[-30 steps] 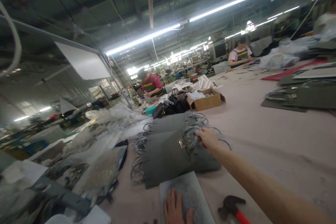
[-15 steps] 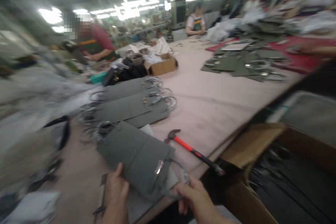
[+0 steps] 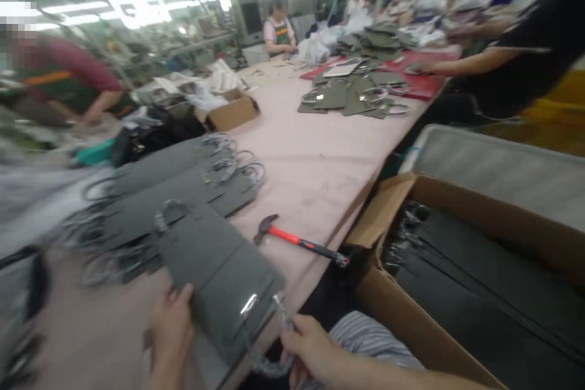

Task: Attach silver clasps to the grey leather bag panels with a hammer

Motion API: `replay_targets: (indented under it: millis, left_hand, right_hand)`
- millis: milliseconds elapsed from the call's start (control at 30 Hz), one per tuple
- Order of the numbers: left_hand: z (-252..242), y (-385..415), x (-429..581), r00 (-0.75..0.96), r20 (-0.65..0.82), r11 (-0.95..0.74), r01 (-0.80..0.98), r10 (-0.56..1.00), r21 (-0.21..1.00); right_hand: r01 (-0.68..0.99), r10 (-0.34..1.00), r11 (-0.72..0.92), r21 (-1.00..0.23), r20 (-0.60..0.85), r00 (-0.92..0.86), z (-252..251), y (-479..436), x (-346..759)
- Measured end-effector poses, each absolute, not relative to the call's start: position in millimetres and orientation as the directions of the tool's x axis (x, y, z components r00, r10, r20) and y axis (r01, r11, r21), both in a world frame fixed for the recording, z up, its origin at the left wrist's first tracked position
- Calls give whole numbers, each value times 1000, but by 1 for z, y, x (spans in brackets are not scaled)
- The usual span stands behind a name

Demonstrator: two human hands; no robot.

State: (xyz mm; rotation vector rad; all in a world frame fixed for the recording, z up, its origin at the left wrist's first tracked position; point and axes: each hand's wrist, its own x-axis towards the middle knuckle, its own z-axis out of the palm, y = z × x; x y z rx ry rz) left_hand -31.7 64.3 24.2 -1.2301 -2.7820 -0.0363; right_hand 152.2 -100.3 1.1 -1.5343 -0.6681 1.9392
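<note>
A flat dark grey bag panel [image 3: 219, 268] with a metal clasp and a looped handle at each end is tilted over the near edge of the table. My left hand [image 3: 173, 323] grips its left edge, the thumb side against the panel. The near handle [image 3: 269, 365], wrapped in clear plastic, is pinched in the fingers of my right hand [image 3: 311, 344]. Beyond the panel, a claw hammer [image 3: 297, 241] with a red and black handle lies on the table. Stacks of similar grey panels [image 3: 159, 195] with wrapped handles lie to the left.
An open cardboard box [image 3: 425, 311] holding dark panels stands at my right. More panels [image 3: 336, 97] are spread farther along the pink-covered table [image 3: 311, 152]. A small carton [image 3: 233, 111] sits at the far left. Co-workers are around the table, one arm [image 3: 475, 64] reaching in at right.
The view has turned right, bringing more of the box and the co-worker at right into sight. Both hands still hold the panel; its far handle now stands clear of the stack.
</note>
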Motion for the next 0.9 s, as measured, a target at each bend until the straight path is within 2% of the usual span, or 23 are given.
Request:
replay_targets:
  millis: [33,67,133,167,200,367,533,900]
  left_hand:
    - [25,63,-46,-661,111,650,750,742,120]
    - [25,61,-58,-639,106,585,749,762,312]
    - [19,54,-76,-575,95,383,650,813,656]
    - [14,50,-81,-542,98,292,587,835,755]
    - [9,46,-85,-513,101,235,549,853,802]
    - [-20,12,-84,-342,248,88,728,906,680]
    - [-40,-10,-75,-240,348,-22,796,906,605]
    - [-37,-12,-77,-304,364,-16,748,880,664]
  right_hand:
    - [-119,719,-692,-712,-666,-200,0,-100,153]
    - [-108,721,-688,-718,-657,-221,-3,-99,155]
    - [-80,728,-675,-733,-644,-236,-10,-95,158]
    - [-73,728,-673,-736,-642,-241,-13,-93,160]
    - [-66,726,-674,-736,-643,-245,-17,-92,161]
    - [5,714,-672,-741,-649,-260,-18,-87,163]
    - [68,704,-669,-740,-660,-263,-10,-84,161]
    - [184,662,-648,-739,-666,-343,-16,-75,166]
